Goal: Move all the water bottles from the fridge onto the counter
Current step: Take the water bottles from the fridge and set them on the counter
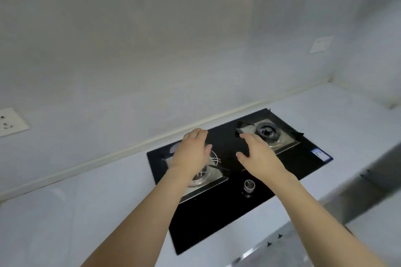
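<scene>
- Socket (pixel 12 122) sits on the wall at the far left, just above the counter (pixel 76 212); its face looks smudged with dark marks.
- Counter runs pale and bare from the left edge to the hob, with a raised strip where it meets the wall (pixel 152 39).
- My left hand (pixel 191 154) hovers over the left burner (pixel 204 176), palm down, fingers loose and slightly bent, gripping nothing. I cannot tell whether it touches the metal.
- The hob (pixel 219 219) is a black glass panel set in the counter, lying at a slant across my view.
- A metal knob (pixel 249 186) stands on the glass near the front edge, between my two forearms.
- My right hand (pixel 258 156) reaches over the middle of the hob, fingers spread and relaxed, thumb out to the left, also holding nothing.
- The right burner (pixel 268 131) lies just past my right fingertips, its dark cap on a square steel tray.
- A blue label (pixel 321 155) is stuck to the right corner of the glass.
- A white plate (pixel 321 44) is fixed on the wall high at the right.
- A steel edge (pixel 358 191) cuts across the lower right, blurred.
- Bottles and fridge: neither shows from here, so I cannot say where they are.
</scene>
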A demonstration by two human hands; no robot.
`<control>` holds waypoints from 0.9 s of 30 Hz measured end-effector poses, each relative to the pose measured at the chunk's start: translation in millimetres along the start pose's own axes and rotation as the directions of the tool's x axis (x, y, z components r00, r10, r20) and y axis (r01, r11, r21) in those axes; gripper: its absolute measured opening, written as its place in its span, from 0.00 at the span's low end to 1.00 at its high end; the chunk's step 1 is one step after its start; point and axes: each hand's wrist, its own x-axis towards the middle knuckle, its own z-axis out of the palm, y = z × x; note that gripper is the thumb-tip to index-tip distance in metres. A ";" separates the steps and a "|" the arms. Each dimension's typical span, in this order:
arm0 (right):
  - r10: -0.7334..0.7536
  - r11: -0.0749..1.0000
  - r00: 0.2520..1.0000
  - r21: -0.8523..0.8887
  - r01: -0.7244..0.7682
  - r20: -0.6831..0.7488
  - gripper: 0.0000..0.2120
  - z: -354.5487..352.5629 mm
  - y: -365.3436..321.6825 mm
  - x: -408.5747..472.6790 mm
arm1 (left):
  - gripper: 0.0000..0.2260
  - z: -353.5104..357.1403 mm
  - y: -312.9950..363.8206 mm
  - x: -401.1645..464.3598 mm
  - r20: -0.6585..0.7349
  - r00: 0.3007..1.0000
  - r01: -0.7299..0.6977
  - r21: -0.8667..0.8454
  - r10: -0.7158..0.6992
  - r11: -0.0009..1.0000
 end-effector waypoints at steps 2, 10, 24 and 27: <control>0.051 0.999 0.998 0.006 -0.050 -0.032 0.28 -18.6 36.2 -9.9 | 0.22 17.7 39.5 13.0 0.019 0.999 -0.042 0.007 0.042 0.999; 0.248 0.969 0.954 0.022 -0.248 -0.166 0.27 -100.7 183.1 -58.9 | 0.21 89.9 203.9 62.5 0.064 0.962 -0.263 -0.029 0.265 0.964; 0.501 0.862 0.809 0.094 -0.498 -0.306 0.27 -183.6 337.5 -116.3 | 0.21 175.6 394.4 123.0 0.181 0.811 -0.549 -0.091 0.556 0.831; 0.556 0.825 0.770 0.095 -0.557 -0.314 0.27 -195.5 366.1 -117.8 | 0.21 196.3 426.0 142.5 0.196 0.776 -0.589 -0.113 0.599 0.800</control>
